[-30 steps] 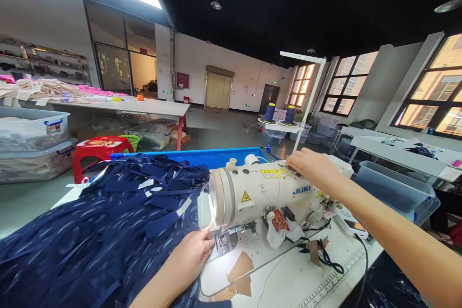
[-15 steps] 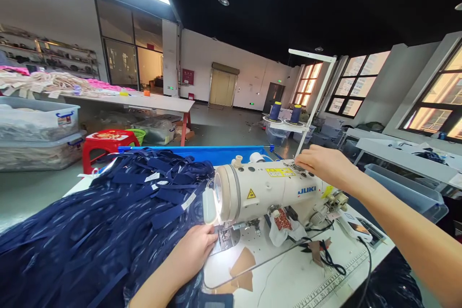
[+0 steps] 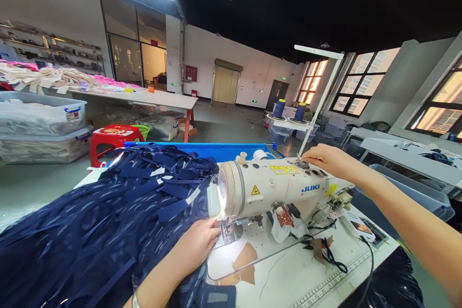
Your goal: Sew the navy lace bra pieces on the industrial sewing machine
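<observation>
A white JUKI sewing machine [image 3: 274, 187] stands on the white table [image 3: 306, 274]. My right hand [image 3: 325, 159] rests on top of the machine, fingers curled over a knob at its upper surface. My left hand [image 3: 198, 243] lies on the dark blue fabric [image 3: 90, 231] right beside the lit needle plate [image 3: 229, 233], fingers bent down onto the cloth. The fabric is a large heap with many blue straps and white labels, filling the table's left side.
Two blue thread cones [image 3: 288, 108] sit on a stand behind the machine. A blue bin [image 3: 216, 150] lies behind the fabric. A red stool [image 3: 113, 137] and clear storage boxes [image 3: 39, 127] stand left. A grey tub [image 3: 415, 192] is at right. Black cables [image 3: 330, 257] cross the table.
The view has shifted slightly, so everything sits a little to the right. My right hand has lowered onto the knob on the machine's top. My left hand stays by the needle plate.
</observation>
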Motion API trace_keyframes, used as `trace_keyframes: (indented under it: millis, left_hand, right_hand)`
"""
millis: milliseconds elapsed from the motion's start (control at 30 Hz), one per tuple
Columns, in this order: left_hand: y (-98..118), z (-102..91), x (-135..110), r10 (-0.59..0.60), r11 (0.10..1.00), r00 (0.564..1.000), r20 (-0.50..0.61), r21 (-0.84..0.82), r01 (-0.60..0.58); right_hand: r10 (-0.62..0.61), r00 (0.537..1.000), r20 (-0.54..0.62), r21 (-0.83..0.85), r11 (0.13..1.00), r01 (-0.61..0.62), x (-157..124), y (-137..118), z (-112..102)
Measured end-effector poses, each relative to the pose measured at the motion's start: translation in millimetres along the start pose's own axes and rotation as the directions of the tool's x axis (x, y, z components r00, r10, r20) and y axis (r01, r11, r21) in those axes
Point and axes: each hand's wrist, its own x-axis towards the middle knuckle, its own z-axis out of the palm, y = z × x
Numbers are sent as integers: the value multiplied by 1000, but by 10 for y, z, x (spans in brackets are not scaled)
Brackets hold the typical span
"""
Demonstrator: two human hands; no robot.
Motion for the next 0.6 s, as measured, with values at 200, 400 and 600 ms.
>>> trace_keyframes:
  millis: [200,400,600]
  left_hand:
    - [-12,11,0,0,1000,1000,-9,-3,0]
    - [-5,12,-16,13,999,1000,-28,41,-12]
    - [42,-26,-44,18,998,999,-38,63,-16]
  right_hand:
    - [-193,981,-6,-166,968,190,10,-102,-2]
    - [-263,964,37,-302,917,262,-28,-337,-61]
    - [-277,953,126,-307,902,303,246,-239,-147]
